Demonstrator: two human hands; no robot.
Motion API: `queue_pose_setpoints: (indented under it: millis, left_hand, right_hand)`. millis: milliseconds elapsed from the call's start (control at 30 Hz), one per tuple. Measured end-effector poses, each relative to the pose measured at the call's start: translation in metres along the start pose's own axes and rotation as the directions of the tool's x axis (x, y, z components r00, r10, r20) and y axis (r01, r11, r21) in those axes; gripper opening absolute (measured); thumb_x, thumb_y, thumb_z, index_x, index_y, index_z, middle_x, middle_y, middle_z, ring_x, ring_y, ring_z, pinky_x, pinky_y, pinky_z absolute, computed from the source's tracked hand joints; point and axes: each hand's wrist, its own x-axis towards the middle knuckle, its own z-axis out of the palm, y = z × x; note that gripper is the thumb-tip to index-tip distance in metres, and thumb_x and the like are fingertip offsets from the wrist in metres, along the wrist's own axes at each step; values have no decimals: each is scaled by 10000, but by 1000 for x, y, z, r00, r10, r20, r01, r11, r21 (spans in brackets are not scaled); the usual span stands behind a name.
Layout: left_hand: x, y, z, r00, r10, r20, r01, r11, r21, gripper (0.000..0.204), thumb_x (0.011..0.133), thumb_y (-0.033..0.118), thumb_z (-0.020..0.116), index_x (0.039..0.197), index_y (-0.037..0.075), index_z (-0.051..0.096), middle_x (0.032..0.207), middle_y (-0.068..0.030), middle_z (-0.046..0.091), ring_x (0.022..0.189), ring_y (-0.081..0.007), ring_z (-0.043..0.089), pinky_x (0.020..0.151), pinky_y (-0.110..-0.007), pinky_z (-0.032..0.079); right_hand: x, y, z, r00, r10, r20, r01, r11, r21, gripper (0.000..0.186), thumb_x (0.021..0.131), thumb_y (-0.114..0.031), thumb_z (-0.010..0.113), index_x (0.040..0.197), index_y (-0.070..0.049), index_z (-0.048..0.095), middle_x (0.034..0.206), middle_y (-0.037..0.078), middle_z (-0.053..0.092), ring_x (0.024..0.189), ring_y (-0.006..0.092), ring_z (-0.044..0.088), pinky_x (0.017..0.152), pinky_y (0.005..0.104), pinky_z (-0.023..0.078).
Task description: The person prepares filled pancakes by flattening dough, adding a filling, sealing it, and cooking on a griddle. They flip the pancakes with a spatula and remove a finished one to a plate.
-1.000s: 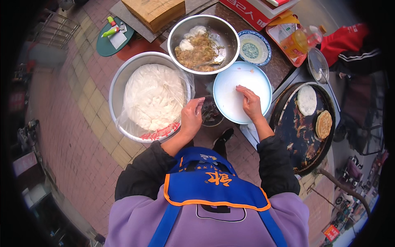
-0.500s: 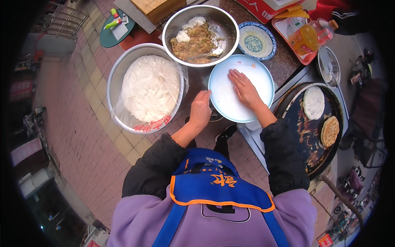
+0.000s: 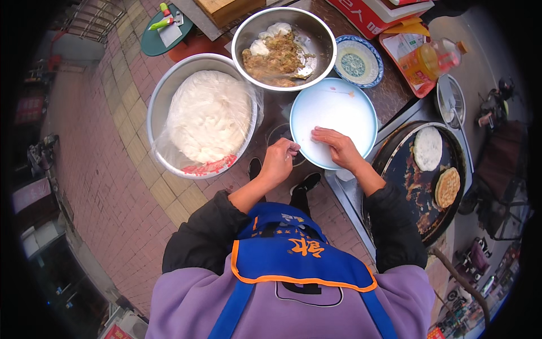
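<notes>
At the left, a wide metal basin (image 3: 160, 99) is filled by a mound of pale dough (image 3: 212, 116), partly covered by clear plastic film. Beyond the tray, a metal bowl (image 3: 319, 35) is seen with brown filling (image 3: 279, 56) and white lumps; just right of it a blue-patterned dish (image 3: 368, 61) is set. At the right, a pale flatbread (image 3: 427, 148) and a browned flatbread (image 3: 447, 188) are carried well apart on a dark round pan (image 3: 402, 155). The strip between tray and pan is partly blocked from view by the right forearm.

The round tray (image 3: 353, 113) is placed in front of the person, between basin and pan. Its white surface is edged in light blue and marked by small specks near the far rim.

The right hand (image 3: 337, 148) is held extended over the tray's near-left part, fingers together; whether the surface is touched cannot be told. The left hand (image 3: 280, 158) is held narrow beside the left rim, fingertips drawn to the thumb; whether anything is gripped cannot be told.

Compared with half a second ago, the right hand is brought nearer the person, and the left fist is loosened into a pinch.
</notes>
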Motion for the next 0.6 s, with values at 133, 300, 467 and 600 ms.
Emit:
queue_pose_setpoints:
  millis: [133,300,467,600]
  left_hand:
    - [8,7,-31,997,-57,-53,42,968,-247,333,821,-167,416,1040,-86,653,1042,-179,687,923,-252,723,841,-332,588]
    - [14,-10,-109,956,-126,-266,65,972,-226,354,851,-123,404,1097,-86,657,1072,-176,709,960,-244,729,864,-311,569]
    - [0,-45,-178,887,-258,-384,189,960,-209,364,865,-110,394,1109,-94,663,1039,-175,714,955,-234,727,885,-308,559]
    - [-17,-68,-214,858,-287,-427,242,957,-158,357,866,-114,402,1103,-92,669,1044,-175,713,959,-236,725,887,-316,570]
  right_hand:
    - [-3,17,-18,882,215,-418,-242,970,-11,443,830,134,474,1209,-10,653,1246,173,637,1182,345,601,1056,394,458]
    - [16,9,-7,971,231,65,-217,960,-174,451,813,112,500,1237,-17,587,1224,182,562,1166,377,535,1038,405,436]
    - [49,-10,11,997,56,-44,-62,988,-143,482,768,139,542,1224,-9,589,1262,180,547,1222,362,506,1080,402,409]
    - [21,-23,6,978,131,161,-93,971,-221,479,734,141,537,1171,-39,617,1207,142,585,1173,347,548,1016,407,466]
